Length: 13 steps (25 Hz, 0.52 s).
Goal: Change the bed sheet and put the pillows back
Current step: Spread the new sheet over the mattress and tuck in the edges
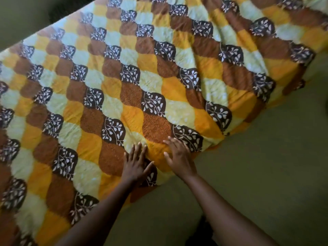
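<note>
Now the sheet (pixel 124 77) takes up most of my view, spread across the bed in scales of yellow, orange, brown and pale green, with white leaf sprigs on the darkest ones. It lies fairly flat on the left, gathers into long creases toward the far right corner, and its near edge drops over the side of the bed. Dull olive floor (pixel 257 174) fills the lower right. I have both arms reaching in from below. My left hand (pixel 135 163) lies flat on the sheet close to the near edge, grip apart, fingers straight. My right hand (pixel 179 158) is just beside it at the edge, grip apart, fingers spread, slightly blurred.
</note>
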{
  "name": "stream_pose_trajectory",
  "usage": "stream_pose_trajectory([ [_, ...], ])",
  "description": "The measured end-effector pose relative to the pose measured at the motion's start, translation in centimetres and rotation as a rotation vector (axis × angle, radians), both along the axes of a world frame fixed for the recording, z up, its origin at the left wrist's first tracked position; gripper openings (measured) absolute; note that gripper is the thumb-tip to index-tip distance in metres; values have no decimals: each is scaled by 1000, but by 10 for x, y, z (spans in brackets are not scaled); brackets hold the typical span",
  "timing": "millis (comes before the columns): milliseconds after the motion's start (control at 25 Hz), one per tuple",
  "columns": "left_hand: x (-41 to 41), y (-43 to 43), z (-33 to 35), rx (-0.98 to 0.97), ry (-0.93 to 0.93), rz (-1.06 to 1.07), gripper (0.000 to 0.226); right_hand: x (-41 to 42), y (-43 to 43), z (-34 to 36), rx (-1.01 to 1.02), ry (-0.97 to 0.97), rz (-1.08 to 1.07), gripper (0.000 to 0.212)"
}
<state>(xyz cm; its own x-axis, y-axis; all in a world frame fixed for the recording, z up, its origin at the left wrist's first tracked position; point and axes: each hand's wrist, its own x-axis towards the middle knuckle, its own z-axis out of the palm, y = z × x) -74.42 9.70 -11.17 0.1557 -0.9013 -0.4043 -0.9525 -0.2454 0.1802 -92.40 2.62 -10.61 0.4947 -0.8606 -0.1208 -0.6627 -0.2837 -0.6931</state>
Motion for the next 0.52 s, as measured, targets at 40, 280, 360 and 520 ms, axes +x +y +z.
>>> stream_pose_trajectory([
  [40, -21, -3, 19, 60, 95, 113, 71, -21, -1, 18, 44, -21, -63, 40],
  [280, -133, -27, 117, -174, 518, 382, 39, -135, -34, 106, 131, -8, -222, 29],
  [360, -163, -45, 134, -217, 595, 358, 33, -172, -54, 126, 130, -14, -277, 25],
  [520, -221, -98, 151, -165, 640, 225, 29, -246, -111, 146, 140, -25, -411, 21],
])
